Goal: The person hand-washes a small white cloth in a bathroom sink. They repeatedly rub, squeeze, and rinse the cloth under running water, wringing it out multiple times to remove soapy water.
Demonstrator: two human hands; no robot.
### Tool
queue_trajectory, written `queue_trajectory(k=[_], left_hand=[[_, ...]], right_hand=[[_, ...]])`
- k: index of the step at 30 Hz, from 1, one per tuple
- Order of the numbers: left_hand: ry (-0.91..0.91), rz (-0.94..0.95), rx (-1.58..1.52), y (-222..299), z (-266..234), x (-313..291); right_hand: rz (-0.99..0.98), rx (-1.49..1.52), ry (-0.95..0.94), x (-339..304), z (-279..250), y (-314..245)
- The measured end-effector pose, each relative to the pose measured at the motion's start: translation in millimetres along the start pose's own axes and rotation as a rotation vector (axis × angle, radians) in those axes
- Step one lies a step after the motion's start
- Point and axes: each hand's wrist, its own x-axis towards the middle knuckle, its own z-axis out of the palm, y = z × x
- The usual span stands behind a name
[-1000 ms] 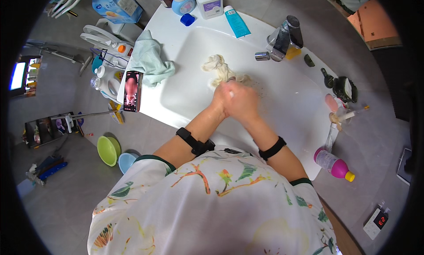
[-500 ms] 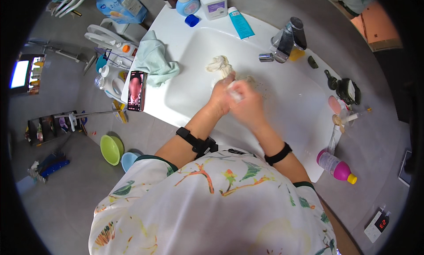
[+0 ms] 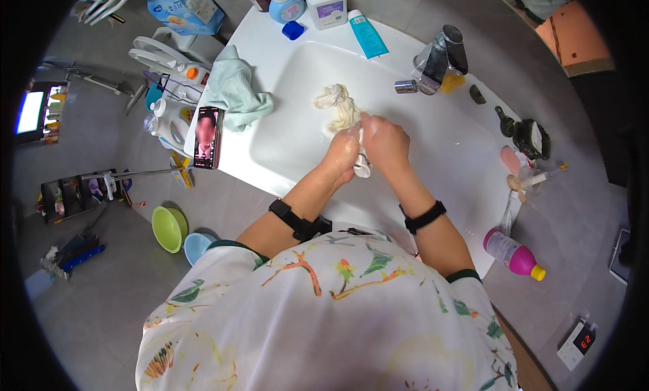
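Observation:
Over the white sink basin [image 3: 284,113], my left hand [image 3: 343,151] is closed round a wet white cloth [image 3: 363,166]. My right hand [image 3: 387,145] presses against it from the right, its fingers curled on the same cloth. A short end with a dark mark hangs out below, between the two hands. Beyond my fingers a twisted cream cloth [image 3: 334,99] lies in the basin. Whether it joins the piece in my hands is hidden. Both hands look wet, with some foam on the left one.
A chrome faucet [image 3: 433,66] stands at the back right. Left of the basin lie a pale green towel [image 3: 236,97] and a phone [image 3: 207,137]. A teal tube [image 3: 368,36] and several bottles line the back edge. A magenta bottle [image 3: 510,252] is at the right.
My right hand has moved slightly right and down, off the back of the left. A white cloth end now hangs below the hands. The cream cloth has barely moved.

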Motion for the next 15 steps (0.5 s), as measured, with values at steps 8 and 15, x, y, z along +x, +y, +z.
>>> queue_trajectory(k=[8,15], left_hand=[[0.033,-0.004,-0.023,4.4,11.2,-12.2],[0.034,-0.041,0.047,6.6,13.1,-12.8]], right_hand=[[-0.010,0.020,0.018,-4.3,2.9,0.7],[0.049,0.120,0.004,-2.1,7.4,10.7]])
